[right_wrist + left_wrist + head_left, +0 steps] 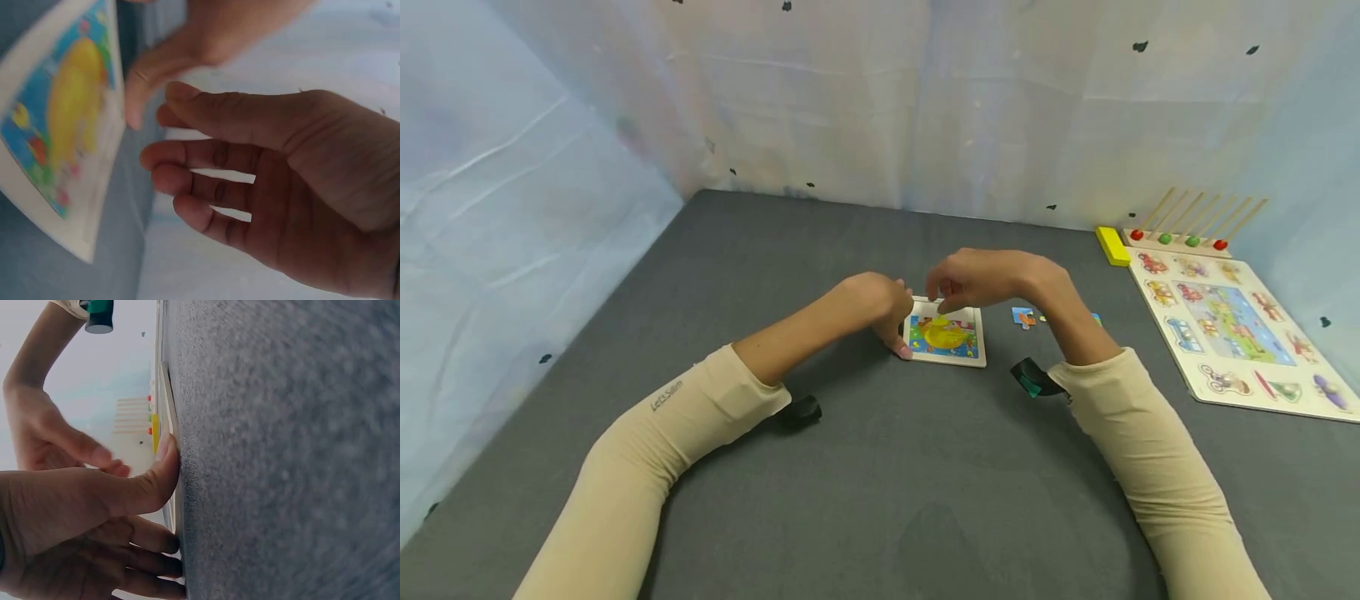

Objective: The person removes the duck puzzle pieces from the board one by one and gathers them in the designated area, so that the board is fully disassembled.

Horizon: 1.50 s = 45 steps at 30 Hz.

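A small jigsaw puzzle in a pale wooden tray (pixel 946 360) lies flat on the table, showing a yellow duck on blue. At its left edge my left hand (pixel 887 312) grips the tray, thumb by the near left corner and fingers toward the far side. My right hand (pixel 981 277) hovers over the far part of the puzzle, fingers loosely bent. In the right wrist view, no piece shows in the right hand (pixel 281 169). Right of the tray lies a loose blue-and-orange puzzle piece (pixel 1023 317); other pieces are partly hidden by the right forearm.
On the right lies a large wooden picture board (pixel 1232 325). Behind it stand a rack of sticks with red and green beads (pixel 1180 240) and a yellow block (pixel 1112 247). A pale curtain (pixel 880 108) closes off the table's far edge.
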Tool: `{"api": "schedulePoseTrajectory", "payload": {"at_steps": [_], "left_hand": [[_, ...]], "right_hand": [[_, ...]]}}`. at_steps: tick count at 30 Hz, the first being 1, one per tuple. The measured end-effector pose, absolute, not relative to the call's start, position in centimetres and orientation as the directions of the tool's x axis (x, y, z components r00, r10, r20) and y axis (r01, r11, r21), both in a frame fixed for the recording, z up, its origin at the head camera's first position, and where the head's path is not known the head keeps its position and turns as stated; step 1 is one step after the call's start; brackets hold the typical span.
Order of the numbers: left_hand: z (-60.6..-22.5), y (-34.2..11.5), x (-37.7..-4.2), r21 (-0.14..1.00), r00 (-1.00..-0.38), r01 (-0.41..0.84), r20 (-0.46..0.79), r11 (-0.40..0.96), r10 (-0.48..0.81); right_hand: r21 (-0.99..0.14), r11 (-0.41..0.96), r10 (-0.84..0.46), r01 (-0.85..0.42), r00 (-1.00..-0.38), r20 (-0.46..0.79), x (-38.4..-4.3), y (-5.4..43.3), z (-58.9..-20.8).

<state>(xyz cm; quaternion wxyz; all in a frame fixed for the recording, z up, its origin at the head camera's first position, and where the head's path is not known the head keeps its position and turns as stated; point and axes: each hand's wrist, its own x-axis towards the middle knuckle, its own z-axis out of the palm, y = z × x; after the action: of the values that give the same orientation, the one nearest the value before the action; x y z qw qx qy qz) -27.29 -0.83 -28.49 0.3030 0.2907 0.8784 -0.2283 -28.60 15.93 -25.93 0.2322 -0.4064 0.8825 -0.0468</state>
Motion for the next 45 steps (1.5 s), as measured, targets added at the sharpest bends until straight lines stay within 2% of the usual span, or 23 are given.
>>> {"api": "schedulePoseTrajectory", "payload": {"at_steps": [6,10,14,17,23,27,39,42,45], "left_hand": [[-28.7,-1.2,-27.1,-0.224,-0.652,0.646,-0.658,0.729,0.376],[-28.7,-1.1,-27.2,-0.210,-0.652,0.636,-0.661,0.743,0.371],[-28.6,-1.0,-27.3,-0.201,-0.647,0.623,-0.676,0.756,0.353],[-28.7,-1.0,-27.3,-0.205,-0.646,0.622,-0.681,0.756,0.347],[-28.7,-0.9,-27.2,-0.214,-0.651,0.631,-0.670,0.746,0.358],[-28.7,-0.8,-27.2,-0.221,-0.650,0.634,-0.672,0.741,0.355],[-28.7,-0.9,-27.2,-0.219,-0.650,0.632,-0.672,0.744,0.355],[-28.6,-0.8,-27.2,-0.224,-0.648,0.638,-0.674,0.737,0.356],[-28.6,-0.8,-27.3,-0.235,-0.641,0.647,-0.682,0.725,0.352]], "right_hand": [[-0.243,0.686,-0.701,-0.686,-0.532,-0.474,-28.7,13.8,-28.0],[-0.248,0.681,-0.707,-0.689,-0.532,-0.465,-28.5,13.1,-28.6],[-0.300,0.684,-0.715,-0.665,-0.528,-0.458,-28.4,12.7,-28.9],[-0.299,0.706,-0.695,-0.642,-0.550,-0.463,-28.4,12.6,-29.1],[-0.219,0.762,-0.631,-0.610,-0.623,-0.462,-28.4,12.5,-29.2],[-0.204,0.776,-0.615,-0.597,-0.647,-0.450,-28.3,12.4,-29.4],[-0.177,0.799,-0.588,-0.574,-0.685,-0.430,-28.3,12.3,-29.5],[-0.205,0.782,-0.614,-0.588,-0.675,-0.409,-28.3,12.5,-29.4],[-0.248,0.748,-0.658,-0.615,-0.639,-0.399,-28.5,12.7,-29.1]]}}
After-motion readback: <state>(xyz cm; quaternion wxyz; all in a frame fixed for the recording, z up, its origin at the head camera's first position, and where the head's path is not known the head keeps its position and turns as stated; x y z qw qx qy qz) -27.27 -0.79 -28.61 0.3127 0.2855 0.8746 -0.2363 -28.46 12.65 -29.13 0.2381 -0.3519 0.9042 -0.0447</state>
